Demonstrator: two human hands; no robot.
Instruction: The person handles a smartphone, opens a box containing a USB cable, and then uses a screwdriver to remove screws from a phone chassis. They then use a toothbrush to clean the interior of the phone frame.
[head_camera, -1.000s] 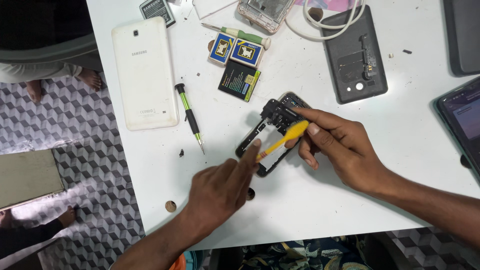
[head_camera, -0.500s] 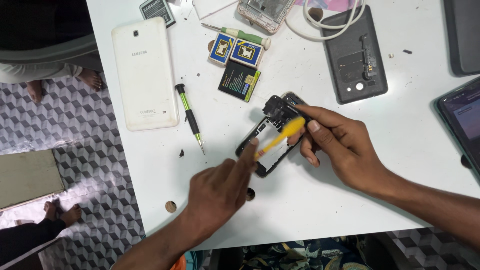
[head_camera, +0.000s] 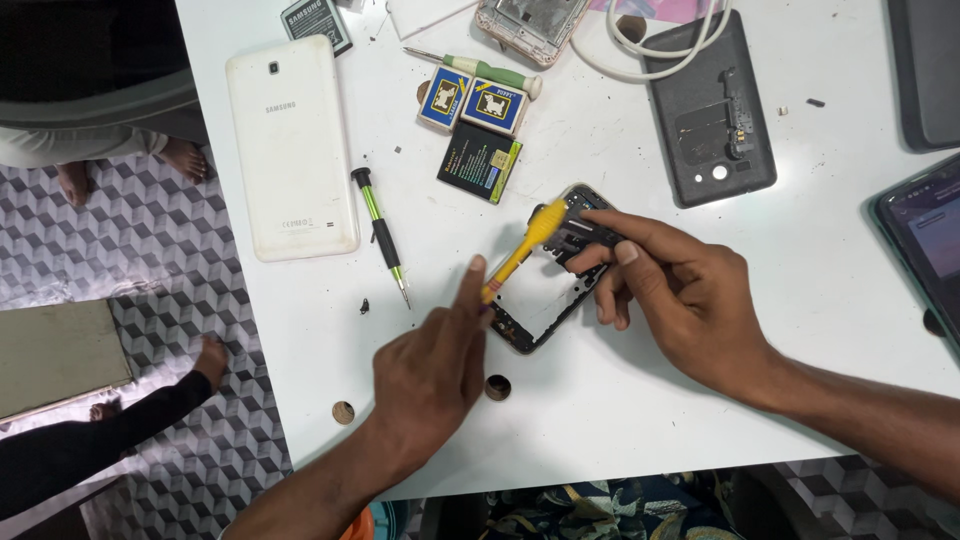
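Note:
A black phone frame (head_camera: 545, 305) lies on the white table (head_camera: 700, 420), its inner parts bared. My right hand (head_camera: 680, 300) pins the frame's upper end with thumb and fingers. A yellow-handled tool (head_camera: 520, 250) slants across the frame's left side, its upper end near my right fingertips. My left hand (head_camera: 430, 370) holds the tool's lower end with fingers stretched out, just left of the frame.
A white tablet (head_camera: 290, 150) lies face down at left, beside a green-and-black screwdriver (head_camera: 380, 235). Behind are two small blue boxes (head_camera: 472, 100), a black battery (head_camera: 480, 162), a green-handled screwdriver (head_camera: 485, 70) and a dark back cover (head_camera: 710, 110). Another person's arm (head_camera: 110, 430) reaches over the floor.
The yellow tool has swung more upright and shifted left. The phone frame has turned a little under my right hand. My left hand has moved slightly with the tool.

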